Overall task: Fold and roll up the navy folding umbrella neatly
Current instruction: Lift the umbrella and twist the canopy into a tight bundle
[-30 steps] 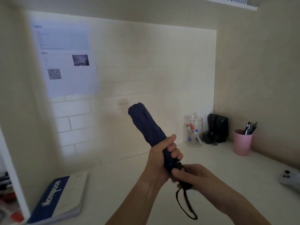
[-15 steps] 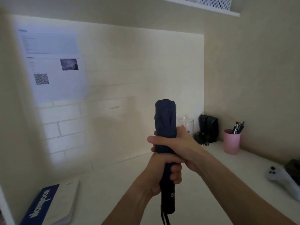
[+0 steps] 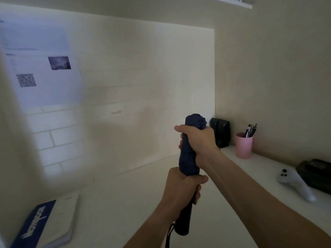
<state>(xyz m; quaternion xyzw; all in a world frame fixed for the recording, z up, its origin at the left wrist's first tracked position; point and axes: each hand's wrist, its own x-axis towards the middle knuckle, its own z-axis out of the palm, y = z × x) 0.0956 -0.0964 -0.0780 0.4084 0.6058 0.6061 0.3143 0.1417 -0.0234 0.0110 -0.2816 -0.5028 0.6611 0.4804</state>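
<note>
The navy folding umbrella point(image 3: 188, 158) is collapsed into a tight bundle and stands nearly upright above the white desk point(image 3: 125, 203). My right hand point(image 3: 198, 142) grips the upper part of the canopy, just under its top end. My left hand point(image 3: 180, 190) grips the lower canopy where it meets the black handle point(image 3: 183, 222). The handle sticks out below my left hand, and its wrist strap point(image 3: 169, 235) hangs down from it.
A blue and white notebook point(image 3: 46, 224) lies at the desk's left front. Along the right wall stand a black device point(image 3: 221, 132), a pink cup of pens point(image 3: 244, 144), a white game controller point(image 3: 295, 183) and a dark box point(image 3: 318, 174). A printed sheet point(image 3: 39, 68) hangs on the brick wall.
My right hand left the handle end and slid up the canopy to near its top. The umbrella swung from tilted left to nearly upright. My left hand shifted down toward the handle.
</note>
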